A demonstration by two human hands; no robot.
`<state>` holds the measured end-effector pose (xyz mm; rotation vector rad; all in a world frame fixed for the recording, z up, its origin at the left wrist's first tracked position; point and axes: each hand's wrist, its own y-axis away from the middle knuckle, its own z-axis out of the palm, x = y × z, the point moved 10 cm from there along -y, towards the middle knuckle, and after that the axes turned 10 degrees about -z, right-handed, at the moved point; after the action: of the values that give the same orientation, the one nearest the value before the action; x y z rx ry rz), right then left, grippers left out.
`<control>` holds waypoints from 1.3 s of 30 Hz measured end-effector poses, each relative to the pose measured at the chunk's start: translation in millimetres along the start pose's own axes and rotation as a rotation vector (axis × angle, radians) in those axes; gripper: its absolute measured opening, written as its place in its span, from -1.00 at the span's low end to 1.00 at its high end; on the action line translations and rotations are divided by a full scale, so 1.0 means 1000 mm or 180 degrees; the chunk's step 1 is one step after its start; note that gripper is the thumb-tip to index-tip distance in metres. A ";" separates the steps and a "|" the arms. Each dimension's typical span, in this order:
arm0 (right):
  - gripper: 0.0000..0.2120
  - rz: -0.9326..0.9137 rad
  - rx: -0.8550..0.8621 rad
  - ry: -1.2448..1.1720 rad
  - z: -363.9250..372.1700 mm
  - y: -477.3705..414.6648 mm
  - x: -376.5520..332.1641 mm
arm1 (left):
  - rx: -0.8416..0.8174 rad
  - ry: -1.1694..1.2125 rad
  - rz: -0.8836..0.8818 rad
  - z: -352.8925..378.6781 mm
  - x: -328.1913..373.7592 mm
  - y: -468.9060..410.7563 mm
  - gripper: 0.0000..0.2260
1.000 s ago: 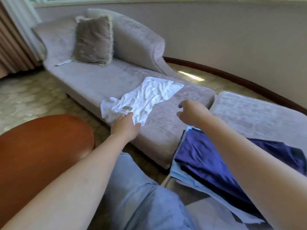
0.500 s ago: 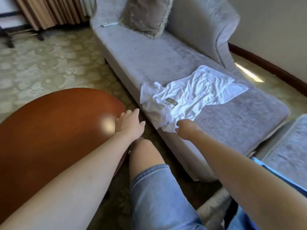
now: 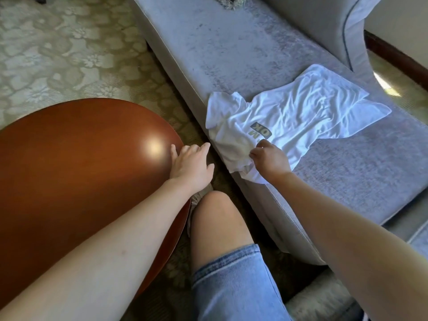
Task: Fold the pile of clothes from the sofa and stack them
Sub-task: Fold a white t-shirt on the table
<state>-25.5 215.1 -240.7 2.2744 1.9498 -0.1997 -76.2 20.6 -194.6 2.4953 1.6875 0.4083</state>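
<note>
Right hand (image 3: 269,159) was closed in a pinch on the near edge of the white T-shirt (image 3: 301,114), which was spread crumpled on the grey sofa (image 3: 231,54), presumably to be drawn closer for folding. Left hand (image 3: 190,164) was held open over the rim of the round wooden table (image 3: 81,163), perhaps for balance. The gap between was crowded by a bare knee (image 3: 217,212).

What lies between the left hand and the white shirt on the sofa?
Head view: only a narrow strip of patterned carpet and the sofa's front edge lie between the left hand and the white shirt.
</note>
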 end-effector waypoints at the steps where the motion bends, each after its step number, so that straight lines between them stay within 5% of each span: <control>1: -0.83 -0.0002 0.0075 -0.0034 -0.006 0.001 0.000 | -0.0036 0.0038 -0.0026 0.000 0.001 0.000 -0.49; 6: -0.81 0.0073 -0.0104 -0.0115 -0.021 0.011 0.003 | -0.0096 0.0251 -0.0145 -0.010 0.008 0.010 -0.48; 12: -0.56 0.0015 -0.0829 0.0084 0.011 0.022 0.008 | 0.0079 0.0268 -0.0128 -0.028 0.008 0.022 -0.48; 26: -0.87 0.0151 0.0733 -0.0963 -0.063 0.006 -0.006 | -0.0086 0.0307 0.0060 -0.010 0.041 0.011 -0.43; 39: -0.91 -0.0136 0.2161 -0.1833 -0.254 0.057 -0.064 | 0.0300 0.1957 -0.0185 -0.083 0.072 0.055 -0.39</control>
<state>23.8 192.4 21.6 2.1223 1.7634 -1.5282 -24.6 60.4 -90.8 2.5347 1.9990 1.2164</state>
